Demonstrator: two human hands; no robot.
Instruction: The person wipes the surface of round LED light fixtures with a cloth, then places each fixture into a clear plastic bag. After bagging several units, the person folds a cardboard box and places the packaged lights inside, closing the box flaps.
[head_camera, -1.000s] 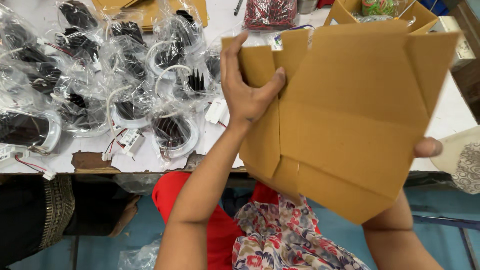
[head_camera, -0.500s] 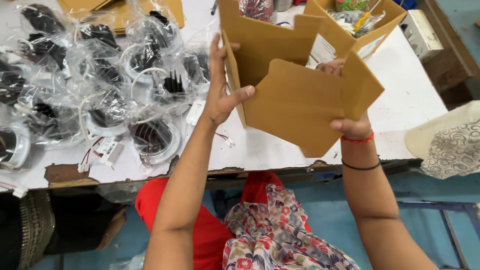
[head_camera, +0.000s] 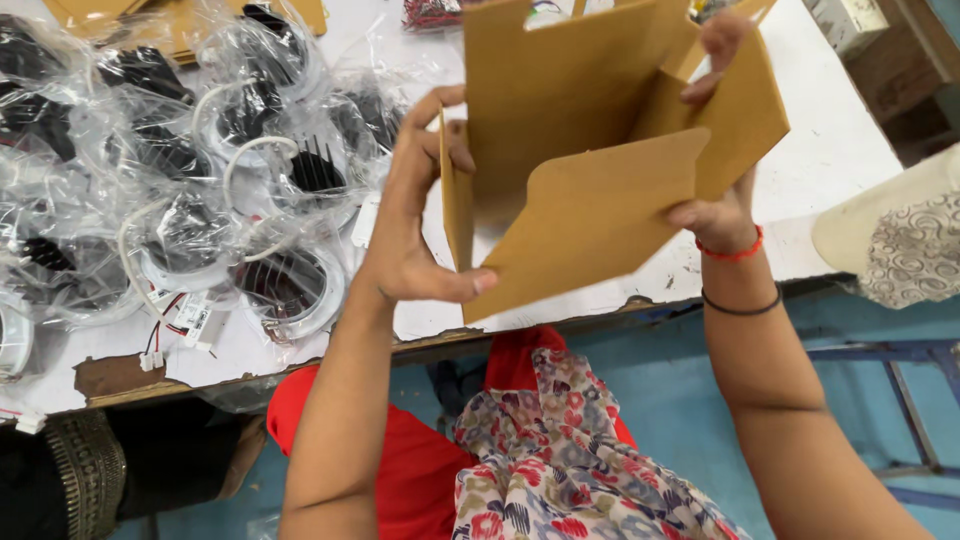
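Note:
I hold a brown cardboard box blank (head_camera: 590, 140) up over the near edge of the white table (head_camera: 820, 170). It is partly folded, with a rounded flap bent across its front. My left hand (head_camera: 415, 215) grips the box's left side, thumb pressed on the lower corner of the flap. My right hand (head_camera: 715, 205) holds the right side, fingers on the flap's edge and one finger over the upper right panel. The right wrist wears a red band and a black band.
Several round lamp parts in clear plastic bags (head_camera: 200, 170) with wires cover the table's left half. More flat cardboard (head_camera: 90, 12) lies at the far left. A patterned cushion (head_camera: 900, 240) sits right of the table. Blue floor shows below.
The flat cardboard sheet has been folded up into a box shape. Both hands shifted to its sides, and the front flap has been bent across.

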